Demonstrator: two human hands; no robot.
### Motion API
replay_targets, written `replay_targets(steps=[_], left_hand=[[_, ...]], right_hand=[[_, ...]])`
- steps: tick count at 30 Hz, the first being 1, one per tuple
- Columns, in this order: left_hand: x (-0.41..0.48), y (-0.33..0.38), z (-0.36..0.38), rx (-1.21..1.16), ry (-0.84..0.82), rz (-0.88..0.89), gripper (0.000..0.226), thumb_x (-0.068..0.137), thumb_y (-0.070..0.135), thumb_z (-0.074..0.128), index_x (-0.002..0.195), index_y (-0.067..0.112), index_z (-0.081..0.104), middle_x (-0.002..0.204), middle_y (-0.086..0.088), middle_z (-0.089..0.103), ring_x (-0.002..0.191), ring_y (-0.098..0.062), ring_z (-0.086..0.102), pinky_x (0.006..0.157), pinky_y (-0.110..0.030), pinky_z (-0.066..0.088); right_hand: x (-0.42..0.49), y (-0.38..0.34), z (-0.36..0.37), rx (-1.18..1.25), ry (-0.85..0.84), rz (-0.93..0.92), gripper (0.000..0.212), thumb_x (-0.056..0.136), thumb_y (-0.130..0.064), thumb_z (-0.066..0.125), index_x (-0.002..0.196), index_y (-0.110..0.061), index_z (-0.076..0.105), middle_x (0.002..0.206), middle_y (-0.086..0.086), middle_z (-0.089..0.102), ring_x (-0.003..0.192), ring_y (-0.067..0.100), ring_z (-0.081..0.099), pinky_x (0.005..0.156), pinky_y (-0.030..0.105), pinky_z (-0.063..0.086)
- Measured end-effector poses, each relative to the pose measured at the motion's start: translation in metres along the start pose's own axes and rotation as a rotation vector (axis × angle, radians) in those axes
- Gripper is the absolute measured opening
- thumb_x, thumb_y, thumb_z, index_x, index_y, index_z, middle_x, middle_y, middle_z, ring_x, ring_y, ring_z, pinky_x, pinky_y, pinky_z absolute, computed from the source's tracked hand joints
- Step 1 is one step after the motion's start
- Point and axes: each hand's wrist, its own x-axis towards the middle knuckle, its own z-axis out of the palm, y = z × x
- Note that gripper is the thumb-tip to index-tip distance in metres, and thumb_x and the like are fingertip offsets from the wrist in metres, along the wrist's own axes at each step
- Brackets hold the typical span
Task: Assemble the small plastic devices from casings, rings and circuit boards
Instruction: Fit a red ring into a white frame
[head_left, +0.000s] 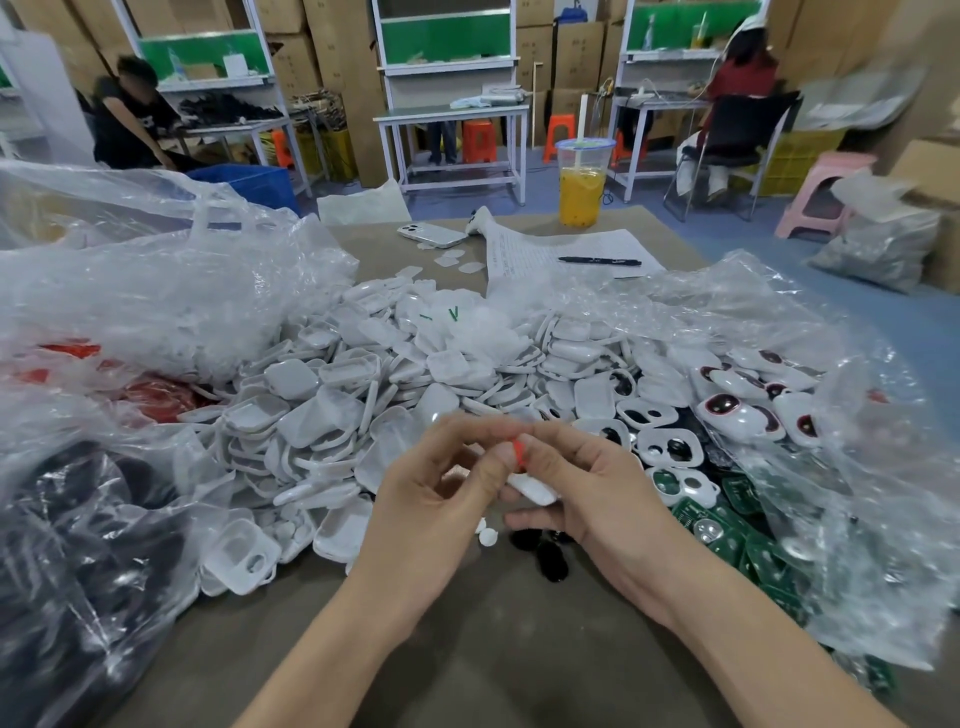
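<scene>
Fingers (511, 457) of both hands pinched together on a small red plastic ring (518, 451), pressing it onto a white rounded plastic casing (532, 491) held above the brown table (467, 649). Probably light, stiff, slick; best gripped by the edges. Beyond, heaped white casings (363, 395), green circuit boards (737, 525).

Brown table (519, 649): white casings (363, 395) heaped, circuit boards (748, 540), phone (431, 234), pen (600, 261), drink cup (583, 182).

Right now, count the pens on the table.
1. A black pen lies on the sheet of paper at the far side, right of the phone. Others may be hidden under bags.
</scene>
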Motion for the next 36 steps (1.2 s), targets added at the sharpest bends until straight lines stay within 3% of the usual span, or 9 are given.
replay_targets(steps=[2,5,9,12,15,19,22,36], left_hand=[[0.001,0.0,-0.002,0.024,0.023,0.036,0.007,0.089,0.031,0.068,0.09,0.033,0.074,0.095,0.002,0.07,0.081,-0.01,0.066,0.069,-0.018,0.051],[0.003,0.0,-0.006,0.035,0.139,0.001,0.007,0.087,0.041,0.066,0.087,0.036,0.072,0.086,0.005,0.072,0.07,-0.006,0.064,0.062,-0.017,0.051],[0.005,-0.006,-0.01,0.105,0.241,-0.034,0.005,0.092,0.036,0.068,0.088,0.039,0.071,0.083,0.007,0.072,0.061,-0.005,0.061,0.057,-0.013,0.048],[0.004,-0.01,-0.009,0.265,0.191,0.044,0.019,0.095,0.022,0.068,0.092,0.04,0.073,0.094,0.013,0.07,0.08,-0.006,0.066,0.067,-0.016,0.05],[0.004,-0.012,-0.004,0.337,0.156,0.106,0.025,0.095,0.016,0.068,0.096,0.04,0.074,0.099,0.015,0.066,0.093,-0.007,0.066,0.071,-0.01,0.047],[0.004,-0.014,-0.001,0.323,0.204,0.087,0.02,0.094,0.023,0.07,0.098,0.042,0.071,0.096,0.016,0.067,0.091,-0.006,0.068,0.071,-0.014,0.05],[0.004,-0.014,-0.001,0.311,0.26,0.074,0.013,0.09,0.025,0.073,0.088,0.037,0.068,0.091,0.016,0.069,0.089,-0.005,0.068,0.072,-0.011,0.048],[0.003,-0.014,0.0,0.421,0.291,0.16,0.022,0.089,0.017,0.074,0.085,0.037,0.067,0.093,0.019,0.065,0.088,0.0,0.067,0.071,-0.004,0.043]], right_hand=[[-0.001,0.001,0.001,-0.009,-0.032,0.02,0.028,0.085,-0.033,0.071,0.106,-0.016,0.078,0.108,0.023,0.071,0.087,0.028,0.072,0.07,0.03,0.06],[0.0,0.004,0.0,-0.058,-0.037,-0.001,0.019,0.098,-0.021,0.061,0.106,-0.02,0.078,0.095,0.008,0.069,0.085,0.022,0.071,0.073,0.031,0.06],[0.002,0.006,-0.002,-0.059,0.016,-0.05,0.034,0.102,-0.007,0.054,0.112,-0.031,0.075,0.1,0.004,0.072,0.1,0.021,0.068,0.079,0.032,0.06],[0.002,0.006,-0.002,-0.025,0.015,-0.079,0.033,0.098,-0.01,0.061,0.127,-0.024,0.064,0.109,0.007,0.075,0.109,0.019,0.07,0.08,0.027,0.059],[0.002,0.006,0.0,-0.016,0.03,-0.09,0.031,0.097,-0.012,0.062,0.127,-0.017,0.063,0.11,0.005,0.076,0.106,0.017,0.072,0.08,0.022,0.058],[0.002,0.008,0.001,0.015,0.063,-0.107,0.024,0.098,-0.011,0.061,0.121,-0.014,0.066,0.107,0.004,0.077,0.104,0.014,0.073,0.081,0.02,0.057],[0.002,0.01,0.002,0.016,0.053,-0.11,0.022,0.097,-0.011,0.062,0.118,-0.014,0.068,0.105,0.003,0.077,0.104,0.012,0.072,0.081,0.02,0.057],[0.001,0.011,0.004,-0.073,0.047,-0.098,0.022,0.096,-0.014,0.065,0.117,-0.014,0.069,0.102,0.009,0.078,0.105,0.019,0.072,0.088,0.03,0.059]])
